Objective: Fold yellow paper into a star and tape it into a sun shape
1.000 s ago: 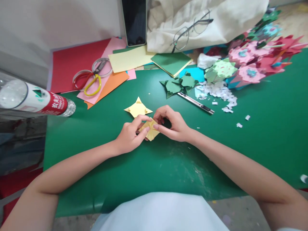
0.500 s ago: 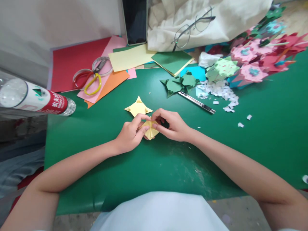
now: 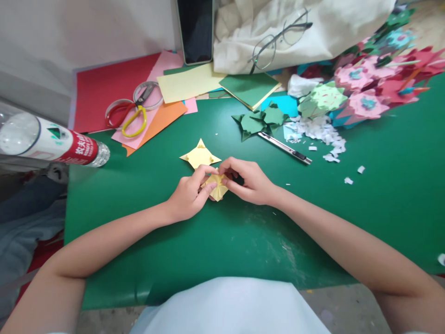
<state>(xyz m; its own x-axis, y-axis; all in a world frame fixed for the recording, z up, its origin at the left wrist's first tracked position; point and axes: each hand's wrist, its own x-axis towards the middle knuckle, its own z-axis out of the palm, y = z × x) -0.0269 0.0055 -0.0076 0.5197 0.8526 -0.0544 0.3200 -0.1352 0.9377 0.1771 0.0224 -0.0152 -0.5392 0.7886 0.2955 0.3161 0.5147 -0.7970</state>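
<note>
Between both hands is a small yellow folded paper (image 3: 218, 191), creased in lines that fan out from its middle. My left hand (image 3: 190, 194) pinches its left side between thumb and fingers. On the right side, my right hand (image 3: 246, 180) grips the same paper, its fingertips close to the left hand's. Just beyond lies a yellow four-pointed paper star (image 3: 200, 154), flat on the green table (image 3: 167, 260), with small curls near some of its points. The fingers hide part of the held paper.
Scissors (image 3: 134, 111) rest on coloured paper sheets (image 3: 114, 88) at the back left, near a water bottle (image 3: 59, 144). A utility knife (image 3: 285, 148) lies beside green folded papers (image 3: 253, 123) and white scraps (image 3: 325, 134). Paper flowers (image 3: 365, 99), glasses (image 3: 274, 41) and a phone (image 3: 195, 30) are behind.
Both hands keep their grip in nearly the same place. The edges of the held yellow paper look slightly more drawn in than before.
</note>
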